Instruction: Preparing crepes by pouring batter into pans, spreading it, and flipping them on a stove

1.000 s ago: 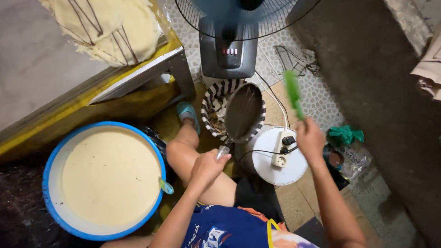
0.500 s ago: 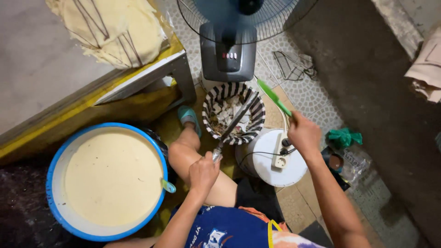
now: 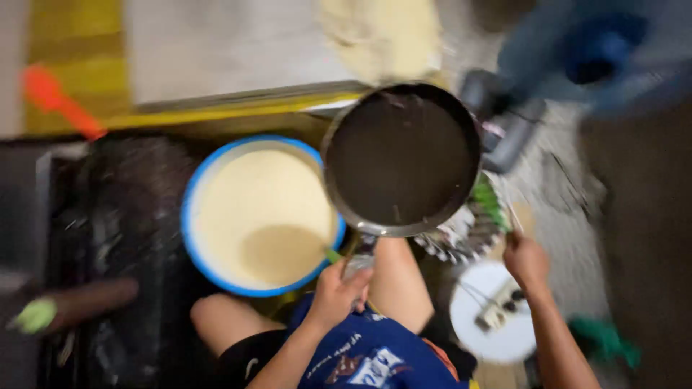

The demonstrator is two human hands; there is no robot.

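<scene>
My left hand (image 3: pixel 337 288) grips the handle of a dark round frying pan (image 3: pixel 401 157), which is lifted flat above the edge of a blue-rimmed basin of pale batter (image 3: pixel 256 216). My right hand (image 3: pixel 526 259) holds a thin green utensil (image 3: pixel 491 203) over a striped black-and-white bowl (image 3: pixel 461 230) that the pan partly hides. The picture is blurred by head motion.
A white round lid with a power strip (image 3: pixel 494 317) lies below my right hand. A fan (image 3: pixel 577 65) stands at the top right. Pale thin sheets (image 3: pixel 382 36) rest on a yellow-edged board (image 3: pixel 238 108). An orange tool (image 3: pixel 58 101) lies at the far left.
The pan has swung from tilted over the striped bowl to flat above the batter basin's edge. My view has shifted left. My right hand has dropped lower beside the bowl.
</scene>
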